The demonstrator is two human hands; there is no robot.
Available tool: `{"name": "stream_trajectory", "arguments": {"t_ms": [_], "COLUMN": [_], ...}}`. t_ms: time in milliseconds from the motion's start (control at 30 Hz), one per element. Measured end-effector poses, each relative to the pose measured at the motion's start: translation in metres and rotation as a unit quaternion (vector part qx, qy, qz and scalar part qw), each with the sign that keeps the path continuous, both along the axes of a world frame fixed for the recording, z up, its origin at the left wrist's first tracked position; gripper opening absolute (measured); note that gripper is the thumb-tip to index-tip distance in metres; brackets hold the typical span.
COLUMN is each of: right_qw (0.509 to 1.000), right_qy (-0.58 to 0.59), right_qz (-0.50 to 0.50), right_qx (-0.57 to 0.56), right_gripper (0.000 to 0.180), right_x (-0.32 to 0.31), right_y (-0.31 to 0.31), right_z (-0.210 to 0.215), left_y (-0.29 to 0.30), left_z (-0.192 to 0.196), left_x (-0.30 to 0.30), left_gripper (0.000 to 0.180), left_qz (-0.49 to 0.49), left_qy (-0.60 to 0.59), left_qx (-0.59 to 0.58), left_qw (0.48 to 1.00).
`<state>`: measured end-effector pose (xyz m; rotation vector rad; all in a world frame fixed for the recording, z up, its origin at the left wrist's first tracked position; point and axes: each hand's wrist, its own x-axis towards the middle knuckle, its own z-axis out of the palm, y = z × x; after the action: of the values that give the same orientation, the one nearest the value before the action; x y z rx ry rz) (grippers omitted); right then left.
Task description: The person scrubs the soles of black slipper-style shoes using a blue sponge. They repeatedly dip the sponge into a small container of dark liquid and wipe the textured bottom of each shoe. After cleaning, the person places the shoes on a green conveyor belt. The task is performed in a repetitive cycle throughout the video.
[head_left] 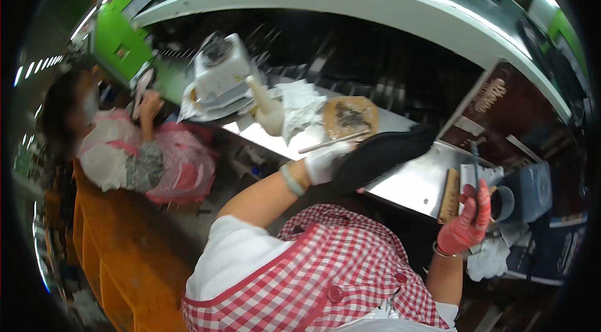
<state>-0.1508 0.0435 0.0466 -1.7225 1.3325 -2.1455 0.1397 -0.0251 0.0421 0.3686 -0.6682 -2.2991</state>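
My left hand [327, 165], in a white glove, is closed on a black shoe [391, 155], blurred by motion and held over the bench edge. The glove's far fingers are hidden by the shoe. My right hand [467, 222] wears a pinkish-red glove and is raised at the right, closed around a slim, dark stick-like tool [476, 166] that points up; its tip is too small to name. Beside that hand are a wooden block brush [449, 196] and a grey cup [502, 203]. Beyond the left hand lies a thin rod [332, 142].
On the metal bench [410, 186] are a round tan pad [350, 118] with dark smears, crumpled white cloths [302, 106], a pale squeeze bottle [268, 111] and a white machine [220, 75]. A dark red box [510, 119] and clear plastic container [535, 191] stand right. A co-worker [134, 150] sits left.
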Motion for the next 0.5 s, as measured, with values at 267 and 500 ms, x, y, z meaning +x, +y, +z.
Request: {"name": "stream_trajectory", "arguments": {"t_ms": [267, 500], "right_qw": [0.998, 0.988], "right_qy": [0.043, 0.097], "right_qz": [-0.035, -0.107], "right_qx": [0.029, 0.049], "right_gripper": [0.025, 0.024], "right_x": [-0.022, -0.025], "right_y": [0.025, 0.036], "right_z": [-0.027, -0.029], "left_y": [0.002, -0.111], "left_z": [0.062, 0.204], "left_x": [-0.017, -0.162], "left_gripper": [0.082, 0.054], "left_qz": [0.001, 0.103], "left_qy": [0.071, 0.182], "left_qx": [-0.167, -0.089], "left_qw": [0.983, 0.974]}}
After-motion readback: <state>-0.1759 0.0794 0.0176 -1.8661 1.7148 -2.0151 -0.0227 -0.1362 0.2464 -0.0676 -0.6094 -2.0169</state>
